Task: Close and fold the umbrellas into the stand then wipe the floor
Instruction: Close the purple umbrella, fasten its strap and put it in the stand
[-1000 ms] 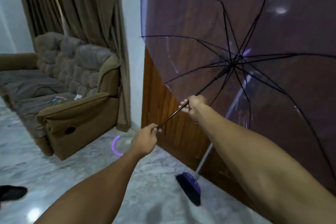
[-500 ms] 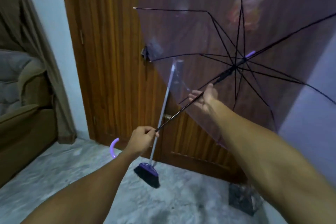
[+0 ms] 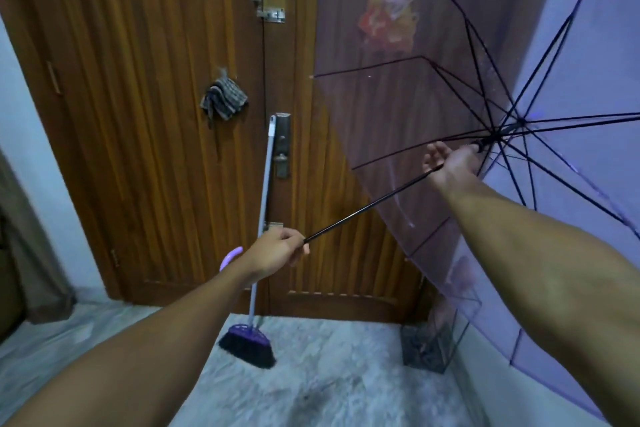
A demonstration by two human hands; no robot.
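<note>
Left hand (image 3: 277,250) clamped round the lower end of the umbrella (image 3: 450,114) shaft (image 3: 367,206), fingers (image 3: 298,255) curled tight just above the lilac hooked handle (image 3: 230,257) that peeps out behind the wrist; held so, probably, to steady the shaft while the other hand works the canopy down. Right hand (image 3: 450,163) far up the same shaft, close under the hub where the ribs (image 3: 485,90) meet; palm turned up, fingers spread and relaxed, not gripping, seemingly reaching for the runner to draw it back; whether touching the runner, impossible to tell.

Umbrella wide open, tilted to the right and away, filling the right half of the scene; canopy a thin see-through lilac film, the wooden door (image 3: 156,114) and a sticker showing through it; ribs dark, thin, fanning from the hub; shaft black and slender, slanting from near left to far right.

Likely stand (image 3: 429,347), a clear box on the floor (image 3: 346,374) in the corner at the door's right foot, below the canopy's lower edge; well apart from both hands. Broom (image 3: 258,288) leaning upright against the door, bristles on the floor; checked cloth (image 3: 224,100) hanging on the door, perhaps meant for the wiping. Closing not yet done; folding, stowing and wiping all ahead.
</note>
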